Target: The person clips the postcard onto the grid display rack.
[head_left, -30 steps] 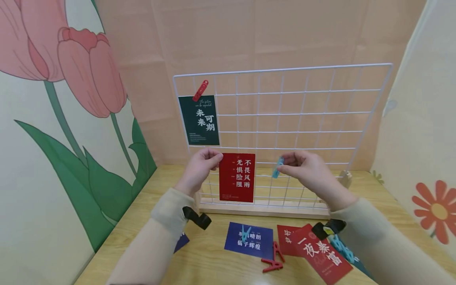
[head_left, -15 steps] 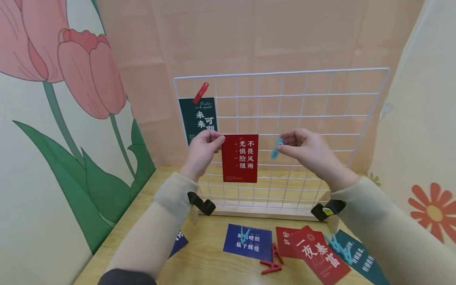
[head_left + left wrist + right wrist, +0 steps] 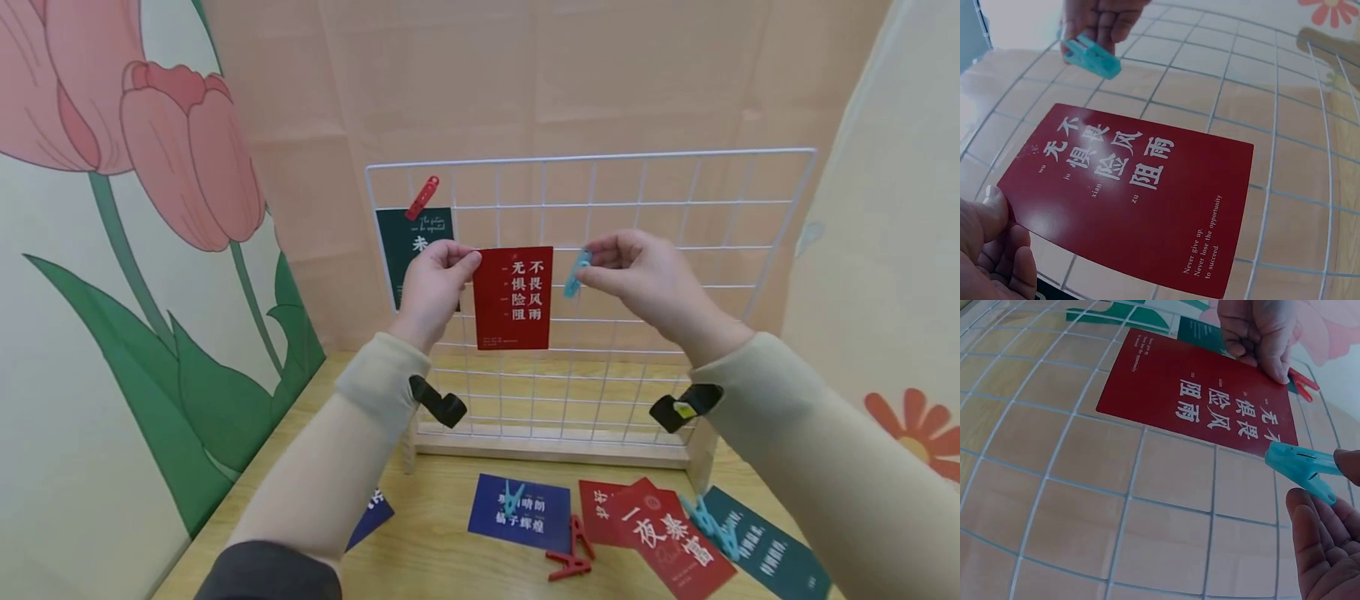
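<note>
My left hand (image 3: pixel 437 287) pinches a red card (image 3: pixel 513 298) with white characters by its upper left corner. The card hangs upright in front of a white wire grid (image 3: pixel 622 333). Just right of the card, my right hand (image 3: pixel 648 279) holds a light blue clothespin (image 3: pixel 576 273) between thumb and fingers. In the right wrist view the clothespin (image 3: pixel 1300 464) points towards the card's top edge; whether they touch I cannot tell. Behind my left hand, a dark green card (image 3: pixel 390 242) hangs on the grid under a red clothespin (image 3: pixel 423 198).
On the wooden table (image 3: pixel 420 567) lie a blue card (image 3: pixel 487 533) with a blue clothespin on it, red clothespins (image 3: pixel 568 567), overlapping red cards (image 3: pixel 678 542), a teal card (image 3: pixel 780 554) and blue clothespins (image 3: pixel 716 529). Another blue card (image 3: pixel 369 525) is partly behind my left arm.
Both hands have risen along the grid, carrying the red card and the blue clothespin upward. My left hand and the card now cover part of the green card. The clothespin is nearer the red card.
</note>
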Action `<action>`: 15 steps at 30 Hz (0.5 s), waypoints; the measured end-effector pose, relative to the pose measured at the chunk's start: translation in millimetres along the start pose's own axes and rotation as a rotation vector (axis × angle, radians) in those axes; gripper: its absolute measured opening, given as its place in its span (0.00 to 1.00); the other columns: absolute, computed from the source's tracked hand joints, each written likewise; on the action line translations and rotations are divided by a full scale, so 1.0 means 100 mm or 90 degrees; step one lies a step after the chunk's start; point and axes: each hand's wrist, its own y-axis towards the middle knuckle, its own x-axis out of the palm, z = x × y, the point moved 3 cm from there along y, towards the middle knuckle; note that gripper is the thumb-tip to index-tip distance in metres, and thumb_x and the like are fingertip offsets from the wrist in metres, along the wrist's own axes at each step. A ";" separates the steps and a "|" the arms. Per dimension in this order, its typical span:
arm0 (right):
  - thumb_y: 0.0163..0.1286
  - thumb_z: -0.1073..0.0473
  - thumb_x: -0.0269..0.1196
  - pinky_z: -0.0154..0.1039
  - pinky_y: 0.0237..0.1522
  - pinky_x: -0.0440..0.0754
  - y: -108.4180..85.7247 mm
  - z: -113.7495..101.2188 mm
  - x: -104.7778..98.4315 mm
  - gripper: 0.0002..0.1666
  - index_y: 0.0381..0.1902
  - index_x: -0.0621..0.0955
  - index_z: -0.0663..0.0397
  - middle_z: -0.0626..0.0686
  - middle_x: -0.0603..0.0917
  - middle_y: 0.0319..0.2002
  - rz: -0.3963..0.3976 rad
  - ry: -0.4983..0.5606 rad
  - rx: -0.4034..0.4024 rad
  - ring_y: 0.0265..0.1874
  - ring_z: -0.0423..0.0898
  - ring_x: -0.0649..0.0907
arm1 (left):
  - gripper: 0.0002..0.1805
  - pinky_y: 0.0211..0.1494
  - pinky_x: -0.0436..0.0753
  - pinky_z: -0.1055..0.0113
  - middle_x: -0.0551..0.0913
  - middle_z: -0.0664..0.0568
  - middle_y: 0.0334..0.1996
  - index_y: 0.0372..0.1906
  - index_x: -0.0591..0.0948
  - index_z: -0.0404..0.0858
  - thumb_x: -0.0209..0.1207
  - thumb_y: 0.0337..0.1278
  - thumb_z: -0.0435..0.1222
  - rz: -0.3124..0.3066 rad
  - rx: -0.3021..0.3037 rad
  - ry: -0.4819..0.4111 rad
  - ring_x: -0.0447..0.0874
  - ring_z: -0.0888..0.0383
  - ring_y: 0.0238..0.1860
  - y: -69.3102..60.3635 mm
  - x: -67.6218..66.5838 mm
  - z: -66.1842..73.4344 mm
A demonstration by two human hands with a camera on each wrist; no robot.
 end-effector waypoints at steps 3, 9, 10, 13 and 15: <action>0.66 0.48 0.65 0.34 0.45 0.77 0.05 -0.07 -0.02 0.24 0.52 0.77 0.58 0.54 0.80 0.46 0.010 -0.005 -0.007 0.43 0.45 0.79 | 0.09 0.49 0.78 0.61 0.80 0.53 0.39 0.43 0.80 0.45 0.59 0.64 0.44 0.006 0.010 0.008 0.77 0.54 0.43 0.02 0.01 0.05; 0.66 0.47 0.64 0.35 0.46 0.76 0.12 -0.21 -0.05 0.25 0.53 0.77 0.57 0.53 0.80 0.46 0.021 -0.010 -0.019 0.44 0.44 0.78 | 0.10 0.48 0.78 0.63 0.81 0.56 0.39 0.43 0.80 0.46 0.59 0.63 0.46 0.034 0.039 0.037 0.77 0.57 0.43 0.04 0.02 0.15; 0.66 0.47 0.64 0.35 0.46 0.76 0.13 -0.23 -0.05 0.25 0.53 0.77 0.57 0.53 0.80 0.46 0.023 -0.007 -0.021 0.44 0.45 0.78 | 0.10 0.48 0.78 0.63 0.81 0.56 0.38 0.43 0.80 0.46 0.59 0.63 0.46 0.040 0.045 0.044 0.77 0.57 0.43 0.04 0.02 0.17; 0.65 0.47 0.65 0.34 0.45 0.76 0.16 -0.28 -0.06 0.27 0.54 0.76 0.59 0.53 0.80 0.47 0.028 0.000 -0.020 0.43 0.45 0.78 | 0.10 0.47 0.78 0.64 0.81 0.57 0.38 0.43 0.80 0.46 0.60 0.62 0.46 0.058 0.062 0.061 0.77 0.58 0.42 0.04 0.03 0.22; 0.65 0.47 0.65 0.34 0.46 0.76 0.17 -0.32 -0.07 0.28 0.55 0.76 0.60 0.53 0.80 0.46 0.032 0.006 -0.018 0.43 0.45 0.78 | 0.11 0.46 0.79 0.65 0.81 0.57 0.38 0.43 0.81 0.46 0.60 0.62 0.46 0.072 0.068 0.062 0.77 0.58 0.41 0.05 0.03 0.25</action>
